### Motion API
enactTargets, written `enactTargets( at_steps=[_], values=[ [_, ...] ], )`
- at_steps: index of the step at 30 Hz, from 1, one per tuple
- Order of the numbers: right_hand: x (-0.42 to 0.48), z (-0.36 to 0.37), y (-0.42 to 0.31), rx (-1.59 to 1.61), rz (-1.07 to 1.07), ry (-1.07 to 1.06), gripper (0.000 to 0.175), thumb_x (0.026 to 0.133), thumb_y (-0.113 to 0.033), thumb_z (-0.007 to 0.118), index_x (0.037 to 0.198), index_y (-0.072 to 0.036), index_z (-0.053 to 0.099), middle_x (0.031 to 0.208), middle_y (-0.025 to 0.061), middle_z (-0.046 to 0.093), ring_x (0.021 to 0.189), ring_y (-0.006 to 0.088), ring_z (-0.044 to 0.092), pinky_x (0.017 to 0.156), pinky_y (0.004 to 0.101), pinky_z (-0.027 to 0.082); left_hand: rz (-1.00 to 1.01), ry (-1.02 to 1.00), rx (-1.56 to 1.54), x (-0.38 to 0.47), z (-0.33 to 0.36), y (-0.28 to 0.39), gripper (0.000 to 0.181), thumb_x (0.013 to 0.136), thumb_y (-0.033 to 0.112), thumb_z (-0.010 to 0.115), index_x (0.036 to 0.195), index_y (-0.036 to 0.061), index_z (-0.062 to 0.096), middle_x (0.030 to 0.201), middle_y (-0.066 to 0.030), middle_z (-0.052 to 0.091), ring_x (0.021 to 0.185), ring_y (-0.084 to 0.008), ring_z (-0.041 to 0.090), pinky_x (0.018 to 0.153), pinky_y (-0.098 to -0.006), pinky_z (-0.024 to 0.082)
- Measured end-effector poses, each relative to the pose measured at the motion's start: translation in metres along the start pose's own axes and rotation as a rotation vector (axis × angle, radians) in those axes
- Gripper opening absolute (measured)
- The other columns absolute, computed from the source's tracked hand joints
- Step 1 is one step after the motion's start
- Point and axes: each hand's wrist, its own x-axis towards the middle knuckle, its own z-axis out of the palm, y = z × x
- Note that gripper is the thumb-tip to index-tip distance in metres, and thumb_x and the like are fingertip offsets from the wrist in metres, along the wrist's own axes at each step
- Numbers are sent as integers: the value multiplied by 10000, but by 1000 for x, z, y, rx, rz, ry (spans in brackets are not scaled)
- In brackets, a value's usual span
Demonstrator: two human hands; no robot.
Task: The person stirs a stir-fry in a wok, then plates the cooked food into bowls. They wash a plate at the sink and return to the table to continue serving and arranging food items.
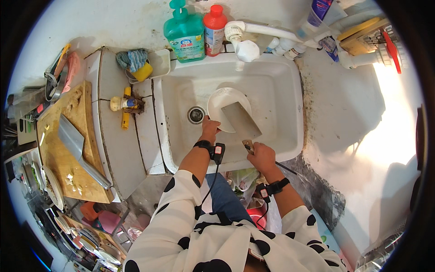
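My left hand (211, 126) grips the lower left rim of a white plate (217, 102) with a faint pattern, inside the white sink basin (282, 102). A cleaver (242, 119) with a broad metal blade is in my right hand (263, 157), fingers closed round its wooden handle. The blade lies across the right part of the plate as seen from above and covers some of it; whether the two touch I cannot tell. Just left of the plate is the round drain (196, 115).
A wooden cutting board (73, 159) at left bears a second cleaver (73, 136) and white scraps. Behind the sink stand a green pump bottle (185, 37) and a red-capped bottle (215, 32). A white pipe tap (246, 50) overhangs the basin's back edge. A yellow-handled valve (125, 105) protrudes from the tiles.
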Motion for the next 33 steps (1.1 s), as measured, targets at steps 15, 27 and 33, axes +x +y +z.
enactTargets(
  at_steps=[15,27,33],
  values=[
    [64,-1,44,-215,-231,-14,188,669,-144,626,836,-71,580,797,101,606,681,310,610,598,415,501,-16,24,42,43,-11,-7,417,776,30,627,1163,54,471,1088,-131,576,957,-279,600,703,-420,530],
    [111,35,73,-270,-179,-83,160,723,-116,597,881,-93,585,860,94,623,763,313,621,652,426,504,27,-33,64,43,-35,-4,443,684,39,651,1110,-16,543,1031,-170,596,935,-257,587,758,-366,485],
    [120,45,74,-312,-140,-128,177,689,-122,632,857,-84,592,824,118,624,783,318,620,684,426,501,-49,95,30,-2,-34,25,568,739,121,633,1267,60,433,1072,-58,536,892,-198,512,756,-333,421]
  ],
)
